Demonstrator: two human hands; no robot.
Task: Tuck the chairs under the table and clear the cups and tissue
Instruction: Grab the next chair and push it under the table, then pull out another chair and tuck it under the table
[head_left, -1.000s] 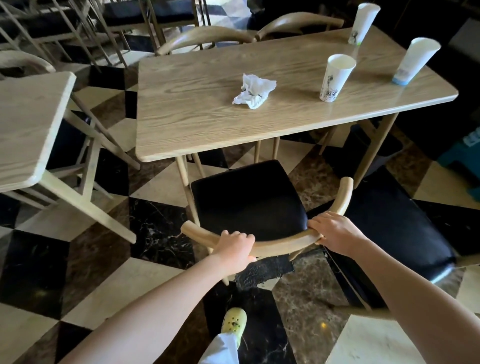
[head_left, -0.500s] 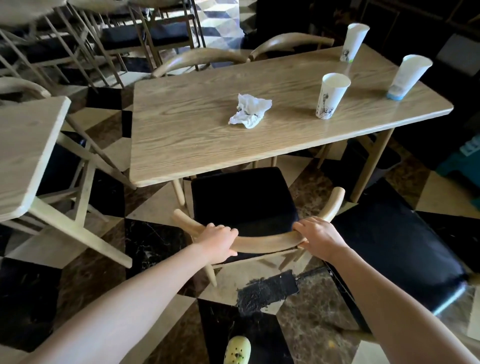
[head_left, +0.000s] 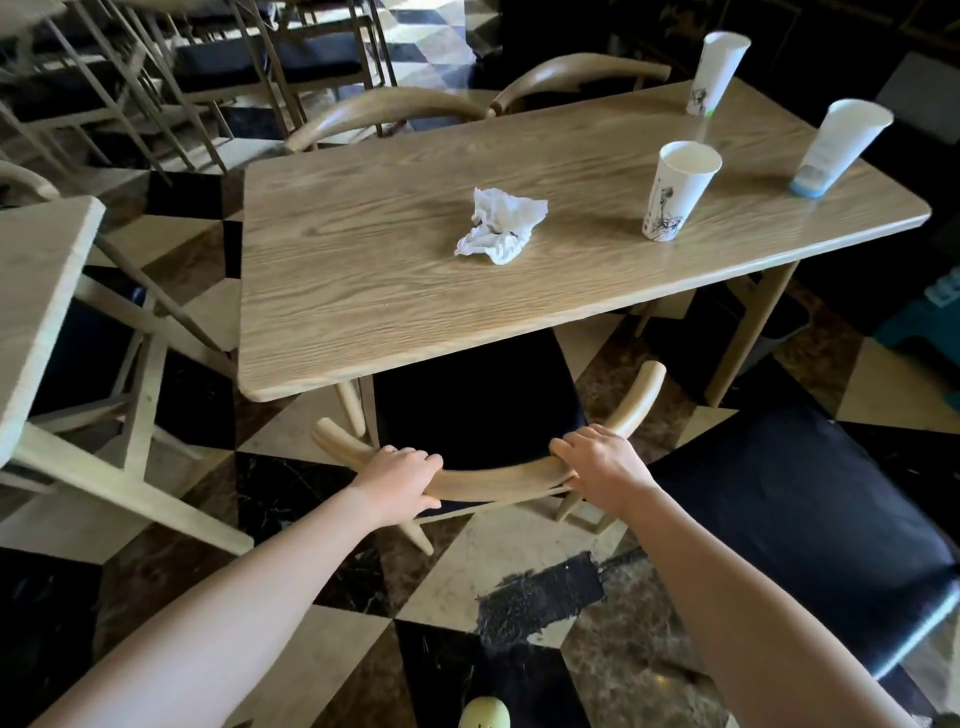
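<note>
Two hands on one chair: step in hand is tucking, first of the chairs on my side.

Table (head_left: 363, 291): light wood top, fills the centre of view, long axis running 9 to 3 o'clock.

Second chair (head_left: 810, 519): dark seat at 4 o'clock, well clear of the table edge, not yet tucked. Two more curved backs at 12 o'clock on the far side look pushed in; I cannot confirm how far.

Chair (head_left: 498, 475) in hand: at 6 o'clock from the table centre. Front of the black seat lies under the near edge; the curved backrest and its arm tips sit outside it.

Left hand (head_left: 402, 480): clenched over the backrest rail, left of its middle. Right hand (head_left: 605, 467): clenched over the same rail, right of middle.

Cups, three, all upright on the top: near cup (head_left: 675, 192) at 2 o'clock, blue-based cup (head_left: 831, 150) at 3 o'clock by the right end, far cup (head_left: 714, 73) at 1 o'clock near the far edge.

Tissue (head_left: 498, 226): crumpled, near the table centre, apart from the cups.

Judgement: tucking roughly half done. Next move calls for an even push toward 12 o'clock on both hands, keeping the arm tips from catching the table edge, then letting go and turning to the chair at 4 o'clock.
</note>
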